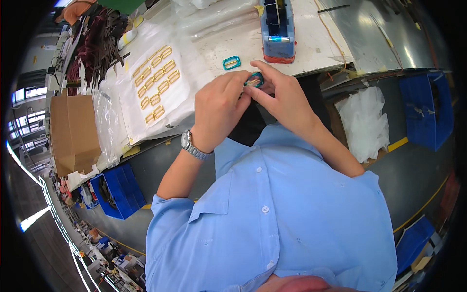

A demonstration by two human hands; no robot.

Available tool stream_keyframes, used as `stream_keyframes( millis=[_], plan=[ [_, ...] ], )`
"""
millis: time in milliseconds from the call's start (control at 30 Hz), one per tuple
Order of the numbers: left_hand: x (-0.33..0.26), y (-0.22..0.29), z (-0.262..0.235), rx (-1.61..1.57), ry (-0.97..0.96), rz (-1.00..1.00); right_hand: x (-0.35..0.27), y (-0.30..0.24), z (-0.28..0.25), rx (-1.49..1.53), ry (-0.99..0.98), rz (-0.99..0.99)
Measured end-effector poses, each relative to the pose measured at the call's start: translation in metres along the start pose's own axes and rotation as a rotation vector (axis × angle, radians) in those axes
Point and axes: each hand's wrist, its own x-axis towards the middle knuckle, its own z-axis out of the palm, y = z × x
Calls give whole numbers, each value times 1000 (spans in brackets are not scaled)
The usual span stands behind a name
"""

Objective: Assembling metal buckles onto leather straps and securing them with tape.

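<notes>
Between the fingertips of both hands is a metal slide buckle (254,79) with teal film around its frame. My left hand (220,104) is closed on its left side, a steel watch on that wrist. My right hand (288,101) pinches it from the right, thumb below and index finger raised above. Just beyond the hands, a second teal-edged buckle (231,63) lies flat on the white table. Several gold slide buckles (158,75) lie in rows on white paper to the left. A blue tape dispenser (278,36) with a teal roll stands beyond my right hand.
Clear plastic sheeting (209,22) lies at the back of the table. Dark reddish strips (99,44) are heaped far left, above a brown cardboard box (73,131). Blue bins (119,191) stand below the table's left end and at right. A metal surface (384,31) adjoins at right.
</notes>
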Motion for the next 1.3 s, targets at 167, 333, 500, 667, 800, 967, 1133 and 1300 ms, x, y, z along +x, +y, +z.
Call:
stream_keyframes(
  millis=[167, 333, 500, 667, 800, 967, 1133, 1300],
  plan=[
    [15, -62, -3, 9, 64, -40, -1, -11, -19, -54, 105, -36],
    [14, -90, 13, -151, -1, -125, -1, -17, -53, 94, 339, -111],
    [16, -96, 13, -106, -34, -72, 17, -19, -72, -128, 437, -146],
    [16, -79, 7, -67, 11, -94, 51, -16, -83, -323, 291, 4],
    [24, -55, 7, -126, 175, -68, 67, -10, -72, -321, 196, 78],
    [38, -26, 15, -249, 200, -2, 72, -4, -69, -236, 234, -71],
    [44, -14, 15, -253, 197, 20, 18, -43, -51, 129, 239, 71],
    [40, -11, 12, -282, 230, -5, -56, 40, -11, 300, 98, 345]
  ],
)
